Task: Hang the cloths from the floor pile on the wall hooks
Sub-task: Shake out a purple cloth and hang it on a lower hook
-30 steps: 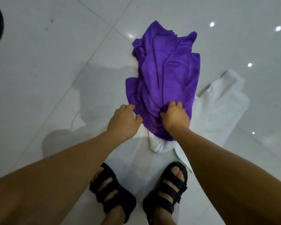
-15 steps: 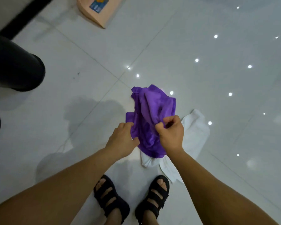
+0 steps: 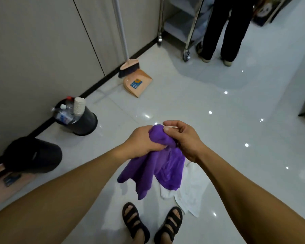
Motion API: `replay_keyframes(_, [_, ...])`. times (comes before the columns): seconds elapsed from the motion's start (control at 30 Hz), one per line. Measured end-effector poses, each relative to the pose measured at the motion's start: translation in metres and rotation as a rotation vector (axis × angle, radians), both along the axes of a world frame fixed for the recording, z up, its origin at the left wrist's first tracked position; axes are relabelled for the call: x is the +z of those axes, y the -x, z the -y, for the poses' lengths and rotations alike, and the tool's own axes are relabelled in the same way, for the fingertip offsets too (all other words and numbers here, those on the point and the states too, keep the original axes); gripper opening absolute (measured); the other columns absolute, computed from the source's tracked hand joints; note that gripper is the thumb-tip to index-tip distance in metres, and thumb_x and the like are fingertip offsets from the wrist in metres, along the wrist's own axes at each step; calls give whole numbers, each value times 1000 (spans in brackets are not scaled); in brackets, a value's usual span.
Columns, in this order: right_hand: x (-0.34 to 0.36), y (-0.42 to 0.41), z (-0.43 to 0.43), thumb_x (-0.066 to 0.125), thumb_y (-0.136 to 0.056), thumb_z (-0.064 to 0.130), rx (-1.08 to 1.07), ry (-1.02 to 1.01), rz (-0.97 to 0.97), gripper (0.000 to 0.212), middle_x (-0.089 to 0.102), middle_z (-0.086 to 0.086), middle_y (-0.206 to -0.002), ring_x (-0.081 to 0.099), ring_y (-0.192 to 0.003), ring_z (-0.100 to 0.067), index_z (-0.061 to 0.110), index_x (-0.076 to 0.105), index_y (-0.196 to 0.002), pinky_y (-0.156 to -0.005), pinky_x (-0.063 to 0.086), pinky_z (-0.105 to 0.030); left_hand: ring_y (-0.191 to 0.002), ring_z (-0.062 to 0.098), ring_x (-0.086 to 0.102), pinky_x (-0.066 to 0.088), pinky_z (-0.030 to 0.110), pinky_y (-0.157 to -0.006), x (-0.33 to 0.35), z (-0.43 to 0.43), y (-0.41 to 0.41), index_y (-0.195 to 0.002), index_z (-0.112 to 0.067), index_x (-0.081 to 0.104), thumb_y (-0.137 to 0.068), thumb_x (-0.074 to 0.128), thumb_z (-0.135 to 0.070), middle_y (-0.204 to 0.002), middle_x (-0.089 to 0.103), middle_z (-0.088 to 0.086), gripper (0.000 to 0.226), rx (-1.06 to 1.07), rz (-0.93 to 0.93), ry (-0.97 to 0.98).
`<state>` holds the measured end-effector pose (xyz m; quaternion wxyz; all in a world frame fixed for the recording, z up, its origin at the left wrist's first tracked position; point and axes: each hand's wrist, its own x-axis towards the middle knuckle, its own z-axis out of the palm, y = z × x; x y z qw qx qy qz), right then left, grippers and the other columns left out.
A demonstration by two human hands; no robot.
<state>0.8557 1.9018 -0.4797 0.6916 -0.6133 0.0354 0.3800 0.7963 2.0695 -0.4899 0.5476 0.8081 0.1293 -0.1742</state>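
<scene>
The purple cloth (image 3: 165,166) covers part of the white cloth (image 3: 190,191) below

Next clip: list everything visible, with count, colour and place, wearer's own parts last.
soft purple cloth: one, purple, hanging from both hands
crumpled white cloth: one, white, on floor below it
round black waste bin: one, black, by left wall
clear plastic bottles: several, clear, in bin
stacked white paper cups: one stack, white, in bin
blurred black rounded object: one, black, far left
peach-headed broom: one, peach, against wall
peach plastic dustpan: one, peach, by broom
wheeled metal trolley: one, silver, top
bystander in black trousers: one, beside trolley
black strapped sandals: two, black, on wearer's feet
left hand: one, grips cloth
right hand: one, grips cloth
</scene>
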Motion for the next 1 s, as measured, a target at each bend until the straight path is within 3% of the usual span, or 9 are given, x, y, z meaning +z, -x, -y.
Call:
replay_keyframes(0.1, [55, 14, -30, 79, -69, 40, 169, 102, 193, 51, 71, -5, -96, 68, -82, -14, 12, 65, -109, -72, 54, -26, -82, 1, 65, 53, 21, -70, 63, -27, 15, -90, -37, 58, -53, 79, -46, -90, 68, -14, 43, 254, 86, -18])
replay_keyframes(0.17, [82, 20, -49, 76, -80, 31, 217, 160, 330, 36, 70, -4, -85, 63, -74, -12, 4, 66, -100, -67, 51, -21, -89, 5, 65, 55, 26, -74, 96, -47, 29, -98, -37, 52, -54, 83, -45, -101, 66, -10, 54, 362, 111, 30])
replay_keyframes(0.27, [120, 27, -75, 64, -92, 17, 137, 151, 484, 12, 67, 3, -75, 58, -68, -8, 6, 68, -93, -61, 47, -18, -106, 11, 63, 54, 35, -89, 139, -73, 53, -119, -40, 52, -61, 82, -36, -116, 65, -9, 66, 269, 118, 132])
replay_keyframes(0.37, [160, 31, -99, 60, -94, 17, 217, 117, 652, 11, 70, 3, -77, 61, -69, -6, 14, 70, -93, -64, 51, -22, -100, 20, 68, 53, 44, -92, 183, -92, 75, -111, -25, 66, -63, 79, -33, -105, 73, 1, 50, 285, 112, 161])
replay_keyframes(0.53, [213, 18, -123, 61, -89, 46, 399, 270, 1020, 23, 72, 10, -84, 64, -80, -6, 27, 73, -96, -72, 49, -27, -72, 14, 65, 54, 23, -68, 255, -120, 116, -87, -17, 67, -73, 81, -15, -79, 71, -3, 21, 531, 353, -113])
replay_keyframes(0.6, [228, 13, -126, 58, -85, 58, 501, 369, 1136, 29, 70, 13, -82, 64, -80, -7, 33, 69, -94, -73, 50, -29, -66, 15, 59, 49, 26, -64, 280, -128, 132, -81, -11, 65, -74, 81, -21, -74, 68, 0, 19, 647, 407, -300])
replay_keyframes(0.73, [249, 20, -139, 63, -89, 40, 707, 304, 1223, 10, 66, 16, -76, 63, -73, -5, 38, 58, -80, -63, 46, -25, -71, 19, 58, 45, 30, -67, 317, -133, 158, -86, -12, 61, -76, 76, -33, -74, 62, -3, 27, 923, 483, -605])
replay_keyframes(0.87, [278, 27, -158, 58, -95, 29, 407, 198, 1347, 11, 69, 6, -90, 62, -80, -12, 29, 68, -100, -64, 42, -21, -107, 12, 59, 41, 21, -91, 339, -133, 199, -128, -37, 53, -81, 65, -45, -117, 64, -11, 49, 687, 343, -789])
replay_keyframes(1.0, [312, 53, -182, 53, -97, 25, 371, -35, 1277, 12, 68, 1, -91, 63, -87, -19, 21, 64, -100, -77, 47, -31, -81, 9, 64, 40, 20, -66, 357, -127, 242, -82, -57, 58, -74, 59, -50, -75, 62, -25, 10, 607, 254, -899])
